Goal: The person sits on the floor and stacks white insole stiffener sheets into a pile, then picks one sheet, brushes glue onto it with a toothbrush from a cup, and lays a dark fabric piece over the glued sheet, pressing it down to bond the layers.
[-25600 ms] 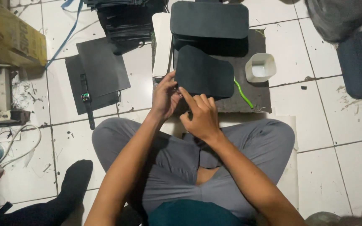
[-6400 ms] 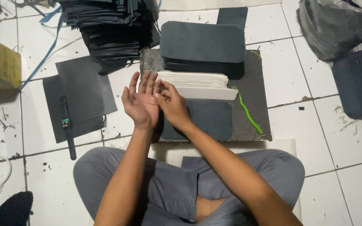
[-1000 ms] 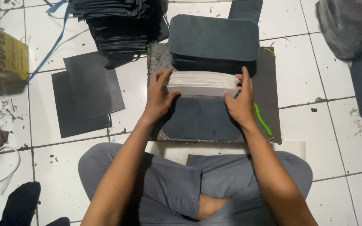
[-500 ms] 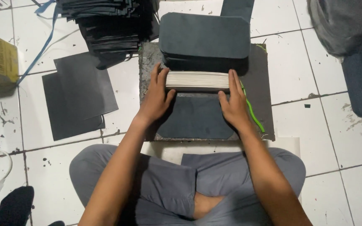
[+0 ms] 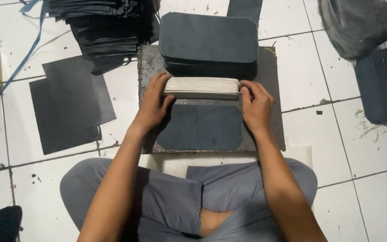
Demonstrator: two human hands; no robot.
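Gripping a thick stack of pale cards (image 5: 202, 87) from both ends, held on edge across the middle of a dark work mat (image 5: 274, 121). Left hand (image 5: 154, 107) clamped on the stack's left end, thumb toward the body, fingers curled over the far side. Right hand (image 5: 256, 106) closed on the right end the same way, fingertips pressed against the pale edges. Pinched between the two hands, squared up, edges flush as far as can be seen.

Lying flat on the mat just nearer the body than the stack: a single dark rounded panel (image 5: 201, 127), bare, nothing pale on it. Just beyond the stack: a pile of matching dark rounded panels (image 5: 208, 42), several deep, top one clean and flat. Judged from that: a share of panels already stacked as done, one panel laid out and waiting, and the pale stack thick, so plenty left.

Further out to the left, loose black sheets (image 5: 70, 101) on the white tiled floor (image 5: 337, 134), and behind them a tall heap of black cut pieces (image 5: 104, 24), untouched by either hand. At the right edge, a dark blue pile (image 5: 384, 83) and a grey plastic bag (image 5: 359, 22). Crossed legs in grey trousers (image 5: 175, 201) at the bottom.
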